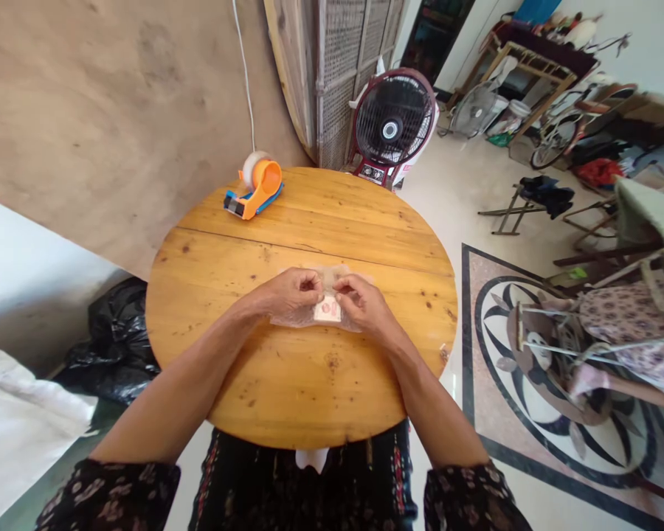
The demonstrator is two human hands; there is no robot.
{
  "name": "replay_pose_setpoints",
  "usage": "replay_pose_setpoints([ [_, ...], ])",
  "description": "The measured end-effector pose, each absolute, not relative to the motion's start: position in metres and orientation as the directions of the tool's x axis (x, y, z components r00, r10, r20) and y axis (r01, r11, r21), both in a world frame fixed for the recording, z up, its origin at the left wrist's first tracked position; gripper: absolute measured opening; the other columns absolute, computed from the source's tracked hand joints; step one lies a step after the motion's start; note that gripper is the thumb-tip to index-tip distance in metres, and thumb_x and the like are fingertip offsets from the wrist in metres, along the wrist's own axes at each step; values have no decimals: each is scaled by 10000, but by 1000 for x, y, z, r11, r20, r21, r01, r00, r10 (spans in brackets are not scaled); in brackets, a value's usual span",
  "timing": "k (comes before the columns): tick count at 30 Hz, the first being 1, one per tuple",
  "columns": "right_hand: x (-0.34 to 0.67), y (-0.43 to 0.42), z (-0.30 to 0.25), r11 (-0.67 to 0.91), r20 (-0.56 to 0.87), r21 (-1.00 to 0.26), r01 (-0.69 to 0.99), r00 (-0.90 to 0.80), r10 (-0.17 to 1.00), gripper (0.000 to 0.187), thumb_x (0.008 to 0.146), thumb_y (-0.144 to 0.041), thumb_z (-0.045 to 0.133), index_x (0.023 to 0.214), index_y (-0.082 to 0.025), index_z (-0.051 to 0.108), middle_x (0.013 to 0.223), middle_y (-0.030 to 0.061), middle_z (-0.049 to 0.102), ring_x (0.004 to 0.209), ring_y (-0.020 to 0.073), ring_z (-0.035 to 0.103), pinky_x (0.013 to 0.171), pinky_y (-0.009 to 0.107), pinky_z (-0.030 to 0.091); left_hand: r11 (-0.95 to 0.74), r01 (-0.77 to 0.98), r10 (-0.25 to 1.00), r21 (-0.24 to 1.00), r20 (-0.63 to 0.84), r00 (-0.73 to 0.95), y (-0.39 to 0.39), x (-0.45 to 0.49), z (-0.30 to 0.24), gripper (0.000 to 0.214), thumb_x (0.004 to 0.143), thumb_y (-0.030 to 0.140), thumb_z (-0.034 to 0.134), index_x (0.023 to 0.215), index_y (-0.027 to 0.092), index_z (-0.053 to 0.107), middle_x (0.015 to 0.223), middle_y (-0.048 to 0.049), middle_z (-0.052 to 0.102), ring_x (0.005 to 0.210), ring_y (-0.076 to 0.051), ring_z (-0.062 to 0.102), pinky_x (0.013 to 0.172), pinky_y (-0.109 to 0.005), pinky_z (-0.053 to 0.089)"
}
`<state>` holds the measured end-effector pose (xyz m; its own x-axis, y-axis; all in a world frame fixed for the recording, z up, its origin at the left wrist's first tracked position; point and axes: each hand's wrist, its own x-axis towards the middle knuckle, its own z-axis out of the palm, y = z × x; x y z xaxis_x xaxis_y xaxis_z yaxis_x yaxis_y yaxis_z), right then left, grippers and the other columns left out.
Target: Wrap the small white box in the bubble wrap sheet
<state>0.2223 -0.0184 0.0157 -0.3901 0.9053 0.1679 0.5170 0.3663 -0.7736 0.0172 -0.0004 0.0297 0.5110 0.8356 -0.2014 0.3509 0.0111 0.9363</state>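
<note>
A clear plastic bag (328, 279) with a small pink-and-white label lies in the middle of a round wooden table (243, 258). My left hand (291, 293) pinches the bag's top edge from the left, fingers curled. My right hand (365, 302) pinches the same edge from the right, fingertips almost touching the left ones. Both hands rest on the bag and cover most of it.
An orange tape dispenser (257, 190) with a white roll stands at the table's far left edge. A dark red floor fan (392, 125) stands behind the table. A black plastic bag (119, 339) lies on the floor at left. Furniture and clutter fill the right side.
</note>
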Motion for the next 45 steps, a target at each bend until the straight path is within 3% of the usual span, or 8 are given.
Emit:
replay_pose_setpoints([
  [4,222,-17,14,565,335,-630,533,-470,817,183,810,-151,499,912,-211,638,1031,72,634,1016,201,566,908,356,448,18,342,839,939,-200,506,1,18,29,182,703,344,576,702,165,540,667,26,502,589,-93,433,534,-199,330],
  [16,222,-15,7,684,407,-475,554,-551,729,231,849,-182,509,1025,-196,658,1064,86,646,1005,209,567,910,357,436,43,350,803,936,-241,546,6,17,32,196,691,322,627,690,146,542,651,39,487,599,-86,418,555,-205,317],
  [20,221,-21,11,713,496,-399,577,-518,697,146,851,-232,553,910,-224,686,1020,71,641,964,216,535,886,370,396,48,335,792,941,-241,561,2,20,38,217,719,343,628,683,148,541,647,43,483,594,-84,415,555,-207,316],
  [23,221,-25,16,738,493,-334,586,-559,667,155,873,-281,561,826,-242,704,963,55,652,947,220,512,886,392,334,61,382,800,922,-274,533,-2,21,43,249,731,383,633,698,149,556,632,43,487,566,-83,404,530,-208,298],
  [27,221,-25,15,763,423,-273,586,-639,642,202,912,-328,541,878,-238,719,954,50,680,913,202,526,852,385,276,83,382,831,920,-275,483,-5,21,43,276,712,410,646,701,149,558,644,33,514,587,-92,432,546,-206,318],
  [36,224,-21,9,760,368,-324,564,-665,650,231,943,-348,508,959,-239,711,1023,38,692,864,154,588,830,333,275,122,303,809,945,-271,521,-6,12,39,315,698,434,675,787,138,616,683,12,568,595,-101,469,565,-211,351],
  [39,225,-20,8,755,358,-361,547,-666,654,247,949,-348,495,950,-229,712,1009,37,689,856,141,599,819,307,304,107,384,887,917,-262,380,-13,6,42,320,649,390,702,833,147,606,703,24,559,622,-107,478,563,-203,346],
  [45,224,-19,8,742,348,-418,525,-662,664,224,935,-325,518,969,-219,713,993,41,689,866,140,608,769,264,356,168,533,938,829,-301,172,-29,-7,32,266,621,396,665,718,170,564,594,47,485,553,-109,435,517,-212,304],
])
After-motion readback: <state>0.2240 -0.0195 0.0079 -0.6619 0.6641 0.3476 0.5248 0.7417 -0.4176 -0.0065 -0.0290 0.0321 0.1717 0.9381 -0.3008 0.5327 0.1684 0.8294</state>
